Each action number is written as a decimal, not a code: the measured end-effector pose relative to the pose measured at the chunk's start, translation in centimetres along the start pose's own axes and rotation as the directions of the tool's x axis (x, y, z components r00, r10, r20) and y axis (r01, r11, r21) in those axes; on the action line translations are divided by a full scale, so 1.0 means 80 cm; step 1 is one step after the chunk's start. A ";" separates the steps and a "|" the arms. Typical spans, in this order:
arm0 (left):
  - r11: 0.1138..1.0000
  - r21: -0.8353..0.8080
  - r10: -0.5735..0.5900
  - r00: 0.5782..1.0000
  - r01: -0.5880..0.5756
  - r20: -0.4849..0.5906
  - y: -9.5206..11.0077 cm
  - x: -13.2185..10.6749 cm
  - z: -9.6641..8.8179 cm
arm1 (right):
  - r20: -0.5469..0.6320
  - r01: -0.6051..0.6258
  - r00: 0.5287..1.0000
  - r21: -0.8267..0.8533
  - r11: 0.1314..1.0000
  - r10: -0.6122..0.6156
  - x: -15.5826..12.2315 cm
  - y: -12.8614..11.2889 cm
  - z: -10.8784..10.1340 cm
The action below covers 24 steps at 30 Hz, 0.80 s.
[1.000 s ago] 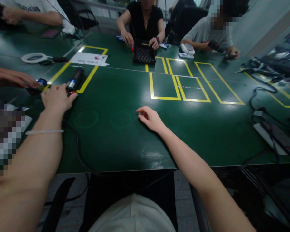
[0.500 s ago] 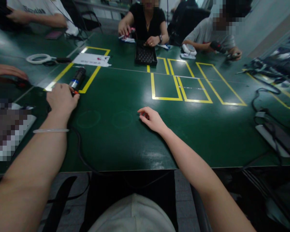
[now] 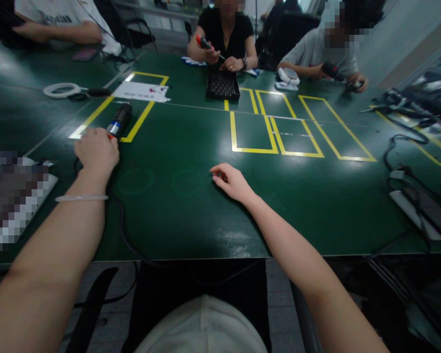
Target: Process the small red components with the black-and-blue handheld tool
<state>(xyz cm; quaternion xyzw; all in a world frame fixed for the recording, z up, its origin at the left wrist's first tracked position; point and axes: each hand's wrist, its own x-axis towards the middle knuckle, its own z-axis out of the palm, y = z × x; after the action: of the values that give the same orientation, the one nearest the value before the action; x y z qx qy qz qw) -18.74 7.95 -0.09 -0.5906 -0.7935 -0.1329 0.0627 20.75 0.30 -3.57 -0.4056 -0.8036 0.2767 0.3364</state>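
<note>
My left hand point(image 3: 96, 152) lies closed over the near end of a black electric screwdriver point(image 3: 119, 120) with a blue and silver band. The tool rests on the green table point(image 3: 191, 215) across a yellow tape line, and its black cable point(image 3: 122, 230) runs back under my wrist. A pale bangle circles my left forearm. My right hand point(image 3: 230, 180) rests near the table's middle with its fingers curled in a loose pinch. Something small and dark may sit between the fingertips, but I cannot make it out.
Yellow tape rectangles point(image 3: 275, 130) mark the table ahead. A black tray point(image 3: 222, 86) sits at the far side before a person who holds a red-handled tool. A white ring point(image 3: 61, 89) and a paper sheet point(image 3: 141, 91) lie far left. Cables and adapters point(image 3: 411, 191) crowd the right edge.
A co-worker's hand and the tool it held have left the far left. The person across the table has raised a red-handled tool. My left hand has closed further onto the screwdriver's end.
</note>
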 end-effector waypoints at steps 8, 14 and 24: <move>0.807 -0.582 0.198 0.974 -0.097 0.113 0.046 -0.022 -0.017 | -0.020 -0.003 1.000 0.032 0.999 0.004 0.002 -0.002 0.001; 0.471 -0.871 0.674 0.694 -0.136 0.256 0.139 -0.099 -0.045 | 0.001 -0.043 0.999 0.215 0.976 0.044 0.002 -0.008 0.001; 0.382 -0.913 0.862 0.411 -0.144 0.296 0.171 -0.145 -0.021 | 0.167 -0.067 0.986 0.423 0.903 -0.005 -0.002 -0.021 0.010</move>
<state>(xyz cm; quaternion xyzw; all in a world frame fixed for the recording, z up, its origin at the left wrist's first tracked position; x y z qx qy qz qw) -2.37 0.47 0.41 -0.7847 -0.3338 -0.1714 -0.4933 19.46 -0.83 -2.90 -0.3108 -0.7416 0.4838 0.3456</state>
